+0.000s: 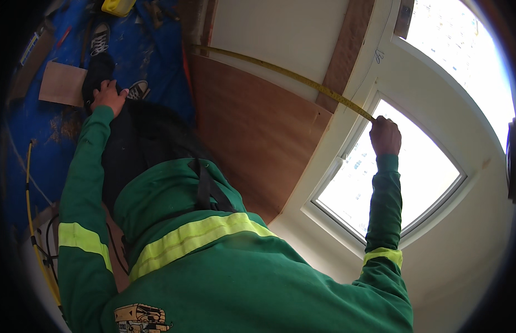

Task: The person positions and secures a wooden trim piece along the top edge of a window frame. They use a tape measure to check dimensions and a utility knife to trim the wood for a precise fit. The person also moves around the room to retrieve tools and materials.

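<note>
My right hand point(384, 133) grips the end of a yellow tape measure point(291, 76) in front of the bright window. The extended blade runs diagonally up and left over a plywood panel point(258, 133) to an upright wooden strip point(207, 33); what holds that far end is hard to make out. My left hand point(107, 98) rests with its fingers apart on my dark trouser leg, near the knee, holding nothing that shows.
A blue tarp point(39, 133) covers the floor at left, with a small board point(61, 83), cardboard point(28, 64), a yellow object point(116, 5), scattered tools and a yellow cord point(29, 172). A white-framed window point(388, 172) and wall stand at right.
</note>
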Demonstrator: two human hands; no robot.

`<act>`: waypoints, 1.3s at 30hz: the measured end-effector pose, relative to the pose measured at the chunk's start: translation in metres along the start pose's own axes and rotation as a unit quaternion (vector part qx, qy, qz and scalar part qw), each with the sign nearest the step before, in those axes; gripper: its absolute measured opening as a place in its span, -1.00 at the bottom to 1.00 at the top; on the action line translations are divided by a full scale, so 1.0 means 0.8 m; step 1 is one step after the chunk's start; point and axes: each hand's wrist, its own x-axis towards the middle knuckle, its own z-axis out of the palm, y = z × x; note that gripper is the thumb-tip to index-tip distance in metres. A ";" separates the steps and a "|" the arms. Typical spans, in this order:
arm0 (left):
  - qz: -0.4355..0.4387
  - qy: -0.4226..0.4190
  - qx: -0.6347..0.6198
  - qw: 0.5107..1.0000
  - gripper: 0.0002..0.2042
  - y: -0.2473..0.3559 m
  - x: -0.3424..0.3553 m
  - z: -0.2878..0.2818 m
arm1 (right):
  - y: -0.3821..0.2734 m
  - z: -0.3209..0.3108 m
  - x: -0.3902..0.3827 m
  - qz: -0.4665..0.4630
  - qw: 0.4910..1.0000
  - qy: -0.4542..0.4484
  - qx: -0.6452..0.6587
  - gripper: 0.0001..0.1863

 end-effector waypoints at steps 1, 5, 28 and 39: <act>-0.002 -0.001 0.000 1.000 -0.30 0.000 0.000 0.000 | -0.001 0.001 -0.001 0.005 1.000 0.004 0.001 -0.76; -0.013 -0.006 -0.001 1.000 -0.31 0.003 0.000 0.001 | -0.003 0.003 -0.006 0.018 1.000 0.000 -0.010 -0.77; -0.016 -0.016 0.006 1.000 -0.33 0.011 -0.010 0.003 | -0.021 0.009 -0.024 0.055 0.998 0.034 -0.019 -0.79; -0.016 -0.010 0.010 1.000 -0.34 0.011 -0.010 0.005 | -0.016 0.015 -0.024 0.059 0.998 0.032 -0.017 -0.76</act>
